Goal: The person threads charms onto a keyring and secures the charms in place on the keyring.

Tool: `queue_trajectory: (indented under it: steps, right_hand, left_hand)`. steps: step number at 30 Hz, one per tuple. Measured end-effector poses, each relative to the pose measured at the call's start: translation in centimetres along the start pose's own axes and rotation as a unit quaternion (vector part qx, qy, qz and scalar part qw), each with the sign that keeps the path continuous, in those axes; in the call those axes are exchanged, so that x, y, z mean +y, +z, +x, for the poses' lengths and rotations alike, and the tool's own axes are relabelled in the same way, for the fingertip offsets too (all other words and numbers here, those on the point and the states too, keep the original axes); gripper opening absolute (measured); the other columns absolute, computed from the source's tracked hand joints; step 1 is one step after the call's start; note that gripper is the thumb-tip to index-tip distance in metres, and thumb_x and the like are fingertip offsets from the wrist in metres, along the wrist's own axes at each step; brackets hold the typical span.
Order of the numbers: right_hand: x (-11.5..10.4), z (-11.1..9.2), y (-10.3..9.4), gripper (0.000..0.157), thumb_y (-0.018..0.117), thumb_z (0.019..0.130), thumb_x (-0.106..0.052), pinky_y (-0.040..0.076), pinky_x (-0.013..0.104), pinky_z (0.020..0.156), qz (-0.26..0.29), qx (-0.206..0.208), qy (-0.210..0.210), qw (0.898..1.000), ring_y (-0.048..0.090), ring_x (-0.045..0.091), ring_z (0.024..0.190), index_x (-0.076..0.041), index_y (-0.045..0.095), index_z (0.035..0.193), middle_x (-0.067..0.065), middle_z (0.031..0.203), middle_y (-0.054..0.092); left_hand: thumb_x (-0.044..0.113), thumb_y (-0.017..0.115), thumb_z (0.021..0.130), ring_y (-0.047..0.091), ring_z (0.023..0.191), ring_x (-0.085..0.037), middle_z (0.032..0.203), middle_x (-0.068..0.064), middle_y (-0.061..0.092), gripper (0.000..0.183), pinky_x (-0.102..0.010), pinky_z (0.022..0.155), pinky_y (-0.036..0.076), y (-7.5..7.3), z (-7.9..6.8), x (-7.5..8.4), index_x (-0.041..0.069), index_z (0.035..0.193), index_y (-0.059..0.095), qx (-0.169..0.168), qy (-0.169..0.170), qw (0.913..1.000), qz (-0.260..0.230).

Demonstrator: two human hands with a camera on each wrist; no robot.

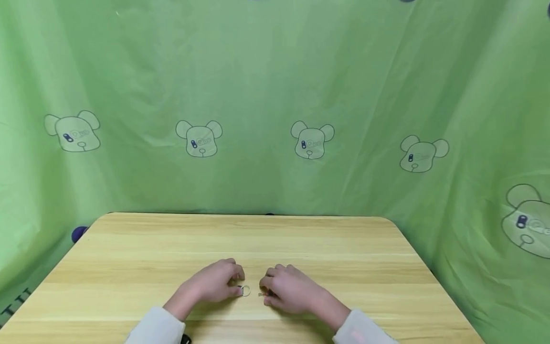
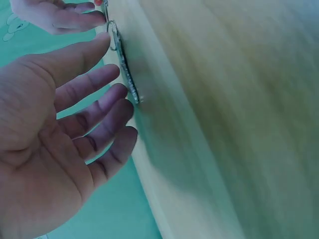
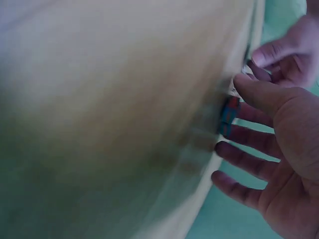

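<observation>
1. Nearest on my head feed: pale left sleeve (image 1: 156,327) and pale right sleeve (image 1: 361,332), over the table (image 1: 326,239). A cuff dragged forward could sweep small parts aside; I rate this low, both lying well back.
2. Left hand (image 1: 215,282): fingers relaxed, slightly bent, thumb apart from index, thumb tip at the metal ring (image 1: 246,290). Contact there I cannot confirm. A stray thumb push might slide the ring off.
3. Thin dark tag (image 2: 128,74) runs from the ring along the left fingertips. It looks joined to the ring; if so, moving one would swing the other, and loose fingertips could lose it.
4. Right hand (image 1: 296,289): fingers loosely spread, no firm pinch that I can see. Red-and-blue charm (image 3: 230,117) sits at its fingertips. Mostly covered from above, it could be nudged unnoticed.
5. Small chain (image 1: 260,295) pokes out between the hands, near the ring but apart in the head view. Closing the gap carelessly could snag it.
6. Farthest: green backdrop (image 1: 258,71). No hazard judged.
</observation>
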State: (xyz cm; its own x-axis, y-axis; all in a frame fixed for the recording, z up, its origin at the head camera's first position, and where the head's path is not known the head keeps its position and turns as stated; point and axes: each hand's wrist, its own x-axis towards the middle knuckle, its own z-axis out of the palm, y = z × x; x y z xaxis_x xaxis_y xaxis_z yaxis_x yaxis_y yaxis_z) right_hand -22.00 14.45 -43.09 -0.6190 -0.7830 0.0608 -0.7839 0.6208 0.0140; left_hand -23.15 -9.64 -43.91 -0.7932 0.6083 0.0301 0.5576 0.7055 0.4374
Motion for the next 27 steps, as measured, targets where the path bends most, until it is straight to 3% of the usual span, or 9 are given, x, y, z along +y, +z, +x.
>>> queue_trajectory:
  steps: [5, 10, 17, 27]
  right_hand:
    - [-0.1, 0.2, 0.5, 0.011, 0.067, 0.088, -0.034, 0.04, 0.022, 0.065, -0.029, 0.033, -0.028, 0.999, 0.048, 0.004, 0.079, -0.024, 0.065, 0.092, -0.013, 0.09, 0.057]
    - [-0.3, 0.6, 0.6, 0.007, 0.068, 0.088, -0.031, 0.041, 0.022, 0.066, -0.045, 0.044, -0.041, 0.997, 0.05, 0.005, 0.079, -0.023, 0.067, 0.09, -0.013, 0.09, 0.059]
    - [-0.5, 0.9, 0.7, 0.005, 0.067, 0.088, -0.026, 0.04, 0.022, 0.065, -0.057, 0.036, -0.035, 0.997, 0.052, 0.006, 0.079, -0.023, 0.071, 0.09, -0.013, 0.089, 0.062]
    - [-0.6, 1.3, 0.9, 0.005, 0.067, 0.089, -0.027, 0.035, 0.021, 0.062, -0.081, 0.047, -0.047, 0.994, 0.049, 0.006, 0.075, -0.024, 0.068, 0.085, -0.015, 0.08, 0.057]
  left_hand:
    - [0.028, 0.072, 0.084, 0.051, 0.076, -0.008, 0.086, 0.008, 0.054, 0.021, -0.027, 0.071, 0.047, 0.4, 0.8, 0.0, 0.013, 0.097, 0.067, 0.015, 0.012, 0.9998, -0.007]
    - [0.021, 0.072, 0.085, 0.05, 0.07, -0.005, 0.079, 0.01, 0.053, 0.009, -0.023, 0.065, 0.045, 0.5, 1.3, 0.5, 0.017, 0.083, 0.064, 0.022, 0.018, 0.9995, -0.012]
    - [0.012, 0.071, 0.083, 0.047, 0.06, -0.003, 0.068, 0.012, 0.052, 0.017, -0.021, 0.056, 0.042, 0.5, 1.6, 1.1, 0.019, 0.072, 0.06, 0.011, 0.007, 0.9998, -0.016]
    - [0.009, 0.068, 0.086, 0.048, 0.058, -0.002, 0.067, 0.01, 0.055, 0.018, -0.021, 0.055, 0.043, 0.6, 1.5, 0.7, 0.017, 0.073, 0.059, 0.008, 0.006, 0.9992, -0.04]
